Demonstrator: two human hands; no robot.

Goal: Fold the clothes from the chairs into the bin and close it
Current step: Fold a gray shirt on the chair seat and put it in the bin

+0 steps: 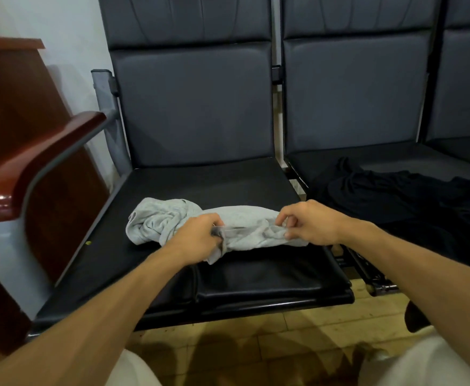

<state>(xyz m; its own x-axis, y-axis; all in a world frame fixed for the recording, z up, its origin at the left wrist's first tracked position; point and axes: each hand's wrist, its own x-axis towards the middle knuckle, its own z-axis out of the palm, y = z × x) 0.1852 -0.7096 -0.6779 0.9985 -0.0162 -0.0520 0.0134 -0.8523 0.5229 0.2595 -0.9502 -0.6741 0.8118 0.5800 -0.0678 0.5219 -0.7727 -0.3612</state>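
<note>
A: So, nearest first: what's underfoot?

B: Yellowish floor (297,324) tiles, worn and stained, with pale trouser knees at the bottom edge.

A: And the hands?

B: Both bare arms reach to the front of the seat (217,182). The left hand (197,239) has its fingers curled into a bunch of the grey garment (245,217). The right hand (313,222) pinches another fold between thumb and fingertips. They sit apart along the near edge. I'd judge that's to draw the cloth taut and find a straight line before folding.

A: Where does the garment lie?

B: On the left chair's seat, toward its front, crumpled, with its far-left part heaped up. It looks like a soft knit, slightly fuzzy; it should sag and won't hold a crease unaided.

A: The seat itself?

B: Black padding, smooth and faintly glossy. It's flat and firm, which is probably why the folding is done there.

A: Farther off?

B: A black garment (395,196) lies rumpled on the next seat to the right — thin, drapey, not yet folded. A glossy reddish wooden armrest (38,157) curves along the left on a grey metal frame. Behind stand grey padded backs (194,107). The bin isn't in view.
</note>
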